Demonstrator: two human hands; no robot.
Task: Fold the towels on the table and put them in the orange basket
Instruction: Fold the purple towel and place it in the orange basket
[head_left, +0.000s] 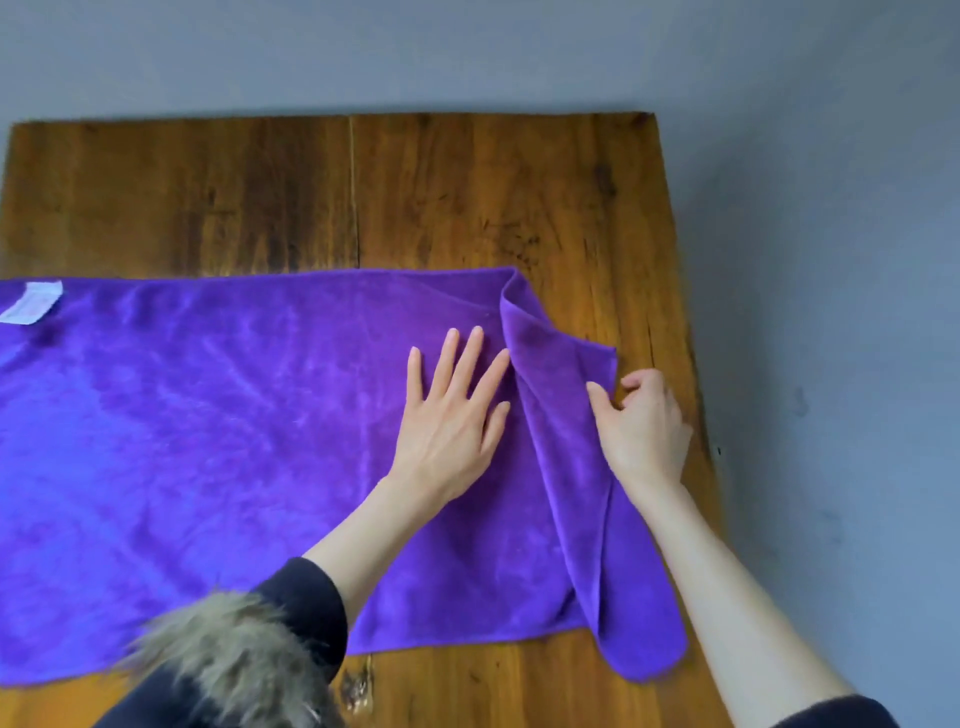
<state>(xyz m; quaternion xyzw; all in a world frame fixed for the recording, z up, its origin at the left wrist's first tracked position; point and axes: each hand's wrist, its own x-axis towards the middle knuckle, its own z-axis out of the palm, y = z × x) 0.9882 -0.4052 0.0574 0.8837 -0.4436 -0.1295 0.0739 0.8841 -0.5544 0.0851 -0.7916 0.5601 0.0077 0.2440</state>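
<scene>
So there's a big purple towel (208, 441) spread out on the wooden desk (467, 197), covering most of the near half and running off the left side of the view. A white label (34, 309) sits at its far left corner. The right end of the towel is flipped up into a loose fold, with a ridge running from the far edge down to the near right corner, where it bunches into a rounded lobe just short of the desk's near edge.

Left hand (449, 415) lies flat on the towel, fingers straight and spread, right beside the ridge. Right hand (644, 423) has its fingers curled, pinching the folded-over flap at its right edge, thumb on top of the cloth.

Room-wise: the far half of the desk is bare wood, a strip of wood shows to the right of the fold up to the desk's right edge, and there's a bit along the near edge too. Grey wall (831, 260) behind and to the right. Dark sleeves with a fur trim (223, 660) at the bottom.
</scene>
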